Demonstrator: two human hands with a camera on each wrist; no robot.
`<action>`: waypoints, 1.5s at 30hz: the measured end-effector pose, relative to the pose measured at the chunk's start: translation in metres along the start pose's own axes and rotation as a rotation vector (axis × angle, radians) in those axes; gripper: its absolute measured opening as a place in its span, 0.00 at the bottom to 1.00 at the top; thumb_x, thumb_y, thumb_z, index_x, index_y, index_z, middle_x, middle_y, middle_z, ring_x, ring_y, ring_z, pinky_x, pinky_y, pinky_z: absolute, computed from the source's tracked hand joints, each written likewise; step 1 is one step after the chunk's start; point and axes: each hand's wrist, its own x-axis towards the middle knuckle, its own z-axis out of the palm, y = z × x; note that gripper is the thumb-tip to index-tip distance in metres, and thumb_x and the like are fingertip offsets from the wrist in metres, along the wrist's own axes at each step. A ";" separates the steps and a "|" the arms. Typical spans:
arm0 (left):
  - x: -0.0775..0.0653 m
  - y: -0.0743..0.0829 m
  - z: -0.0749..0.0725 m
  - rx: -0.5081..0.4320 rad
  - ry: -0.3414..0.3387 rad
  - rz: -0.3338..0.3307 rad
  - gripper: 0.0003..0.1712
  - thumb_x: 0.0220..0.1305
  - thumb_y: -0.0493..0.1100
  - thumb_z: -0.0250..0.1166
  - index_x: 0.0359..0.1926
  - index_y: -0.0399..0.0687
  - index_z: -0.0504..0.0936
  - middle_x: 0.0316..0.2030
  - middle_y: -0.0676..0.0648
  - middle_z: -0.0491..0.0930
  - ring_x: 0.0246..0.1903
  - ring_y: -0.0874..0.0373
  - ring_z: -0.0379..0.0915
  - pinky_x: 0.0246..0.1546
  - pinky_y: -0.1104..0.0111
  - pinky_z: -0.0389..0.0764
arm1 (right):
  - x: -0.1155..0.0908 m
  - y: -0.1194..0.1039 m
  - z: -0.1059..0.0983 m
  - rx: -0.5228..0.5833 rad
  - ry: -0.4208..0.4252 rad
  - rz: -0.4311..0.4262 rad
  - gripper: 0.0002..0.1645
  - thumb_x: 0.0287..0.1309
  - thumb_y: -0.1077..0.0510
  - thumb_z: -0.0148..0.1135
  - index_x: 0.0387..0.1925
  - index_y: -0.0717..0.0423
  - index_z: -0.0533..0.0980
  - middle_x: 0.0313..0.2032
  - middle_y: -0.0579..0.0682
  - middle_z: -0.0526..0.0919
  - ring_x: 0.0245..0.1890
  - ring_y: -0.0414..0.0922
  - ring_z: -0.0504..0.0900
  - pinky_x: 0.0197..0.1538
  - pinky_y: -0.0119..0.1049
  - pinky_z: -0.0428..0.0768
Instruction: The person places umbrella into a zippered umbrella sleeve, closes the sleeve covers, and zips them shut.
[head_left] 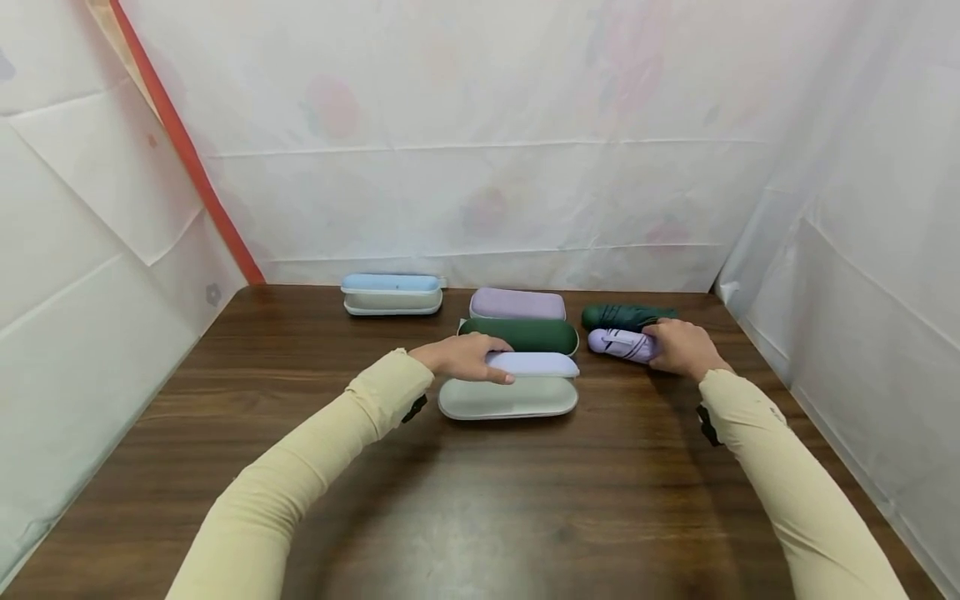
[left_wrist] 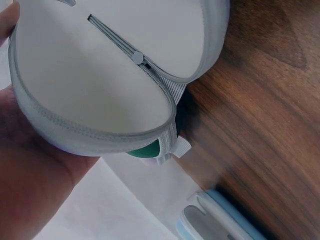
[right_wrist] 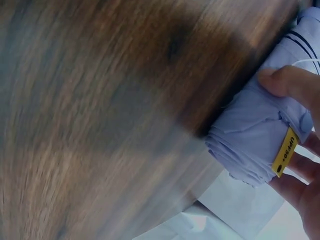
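Note:
My left hand (head_left: 467, 358) holds the raised half of a lavender zip case (head_left: 540, 364), which lies unzipped with its pale grey inside showing. In the left wrist view the inside of that case (left_wrist: 95, 85) faces the camera, zipper slider (left_wrist: 138, 58) near the hinge end; most of the fingers are hidden behind it. Over on the right, my right hand (head_left: 684, 348) grips one end of a folded lavender umbrella (head_left: 621, 344) lying on the table. Its yellow tag (right_wrist: 285, 152) reads UPF50+. Just behind it lies a dark green folded umbrella (head_left: 626, 316).
Behind the lavender case lie a dark green case (head_left: 525, 335) and a purple case (head_left: 517, 302). An open light blue case (head_left: 393, 284) sits at the back left. White sheeting (head_left: 480, 208) walls the wooden table (head_left: 480, 508) at the back and sides.

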 end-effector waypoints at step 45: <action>0.005 0.000 0.001 -0.072 0.002 0.009 0.33 0.67 0.59 0.56 0.66 0.45 0.69 0.53 0.49 0.75 0.47 0.59 0.70 0.50 0.63 0.70 | -0.041 -0.092 -0.047 0.053 0.068 -0.342 0.27 0.33 0.56 0.78 0.42 0.54 0.82 0.32 0.46 0.80 0.28 0.42 0.77 0.30 0.41 0.77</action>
